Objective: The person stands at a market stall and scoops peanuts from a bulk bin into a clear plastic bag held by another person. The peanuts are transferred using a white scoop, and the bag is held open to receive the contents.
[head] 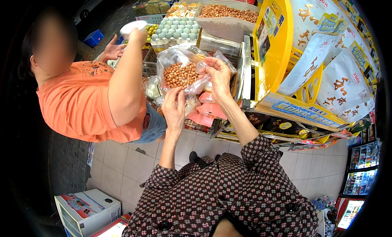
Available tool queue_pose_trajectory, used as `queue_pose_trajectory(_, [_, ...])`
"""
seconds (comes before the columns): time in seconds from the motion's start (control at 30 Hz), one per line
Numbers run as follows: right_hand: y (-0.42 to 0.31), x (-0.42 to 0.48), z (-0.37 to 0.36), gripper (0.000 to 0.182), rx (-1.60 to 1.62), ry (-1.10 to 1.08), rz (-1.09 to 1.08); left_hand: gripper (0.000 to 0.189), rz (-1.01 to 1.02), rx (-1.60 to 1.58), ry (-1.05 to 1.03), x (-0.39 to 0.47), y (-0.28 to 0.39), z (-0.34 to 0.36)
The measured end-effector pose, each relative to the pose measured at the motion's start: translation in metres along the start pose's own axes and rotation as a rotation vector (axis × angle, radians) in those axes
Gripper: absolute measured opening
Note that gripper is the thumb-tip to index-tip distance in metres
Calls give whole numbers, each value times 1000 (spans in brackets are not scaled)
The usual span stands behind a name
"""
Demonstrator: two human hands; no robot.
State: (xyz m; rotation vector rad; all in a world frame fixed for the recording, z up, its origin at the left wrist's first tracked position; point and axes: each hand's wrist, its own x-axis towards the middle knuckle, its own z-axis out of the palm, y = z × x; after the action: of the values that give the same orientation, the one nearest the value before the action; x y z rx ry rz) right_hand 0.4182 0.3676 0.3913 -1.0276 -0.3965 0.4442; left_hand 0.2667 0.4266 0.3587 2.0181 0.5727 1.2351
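A clear plastic bag (171, 57) with its mouth wide apart holds reddish-brown shelled peanuts (180, 75). My right hand (216, 76) pinches the bag's right edge between thumb and fingers. At the bag's near edge, my left hand (174, 106) has its fingertips closed on the plastic rim. Pink packets (211, 109) lie between my wrists, beneath the bag. Beyond the bag stands a translucent plastic tub (220, 25) of similar peanuts.
At the left a person in an orange shirt (88, 105) raises a white bowl-like object (133, 27). Pale blue-green eggs (176, 28) fill trays behind the bag. A yellow display stand (272, 44) with white packages rises at the right. A white cabinet (98, 206) stands lower left.
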Motion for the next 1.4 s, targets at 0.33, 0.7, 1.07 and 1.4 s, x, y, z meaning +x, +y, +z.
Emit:
queue_pose_trajectory(0.33, [-4,-2,2,24,-9,17,8,55,121,504,57,68,-59,3])
queue_pose_trajectory(0.7, [-4,-2,-4,28,-62,19,-15,16,43,357,-12,113,-103,16])
queue_pose_trajectory(1.07, [-9,3,8,28,-62,6,8,25,-341,-559,-340,118,-53,8])
queue_pose_trajectory(1.4, [-43,25,70,30,-34,-180,-75,27,-520,-987,-546,151,-12,-8])
